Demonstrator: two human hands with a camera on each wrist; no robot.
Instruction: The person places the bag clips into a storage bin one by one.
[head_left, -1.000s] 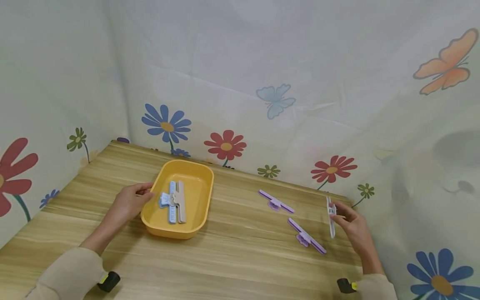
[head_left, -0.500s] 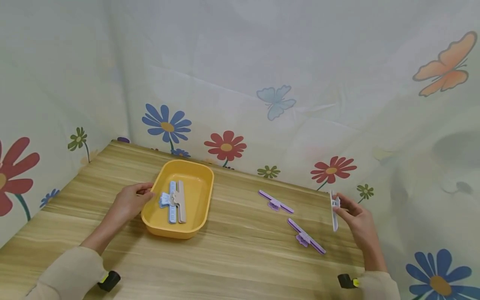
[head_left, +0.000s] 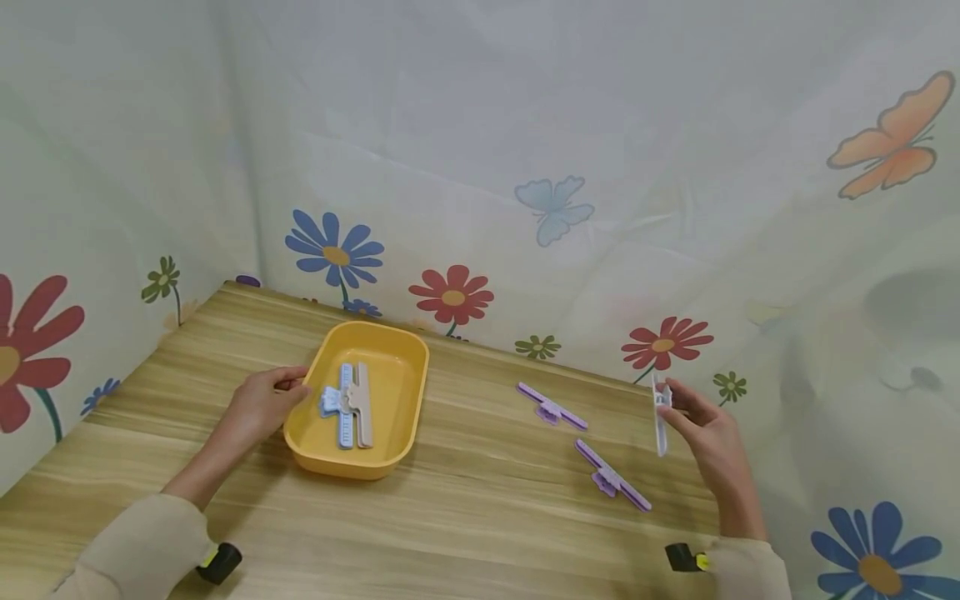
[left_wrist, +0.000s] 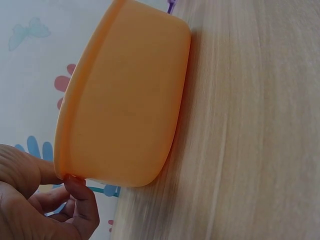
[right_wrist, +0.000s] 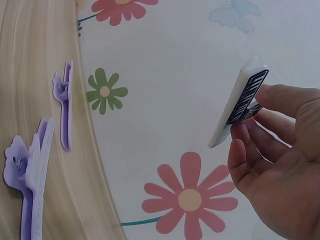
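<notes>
My left hand (head_left: 264, 406) pinches the left rim of a yellow plastic tray (head_left: 394, 387); the left wrist view shows thumb and fingers at the tray's corner edge (left_wrist: 64, 172). Inside lie a blue bag clip (head_left: 346, 432) and a grey one (head_left: 365, 417), side by side with their handles overlapping. At the right, my right hand (head_left: 711, 429) holds a white bag clip (head_left: 661, 435) by its handle, long bar upright and raised off the table. Black stripes, like a barcode, show on this clip (right_wrist: 240, 105) in the right wrist view.
Two purple bag clips lie between the tray and my right hand: one farther back (head_left: 552, 406), one nearer (head_left: 612, 477). A flower-printed cloth wall (head_left: 465, 208) rises behind and beside the wooden table (head_left: 450, 533).
The right hand has raised the white clip and shifted it slightly, first right, then back left. Left hand and tray stay as they were.
</notes>
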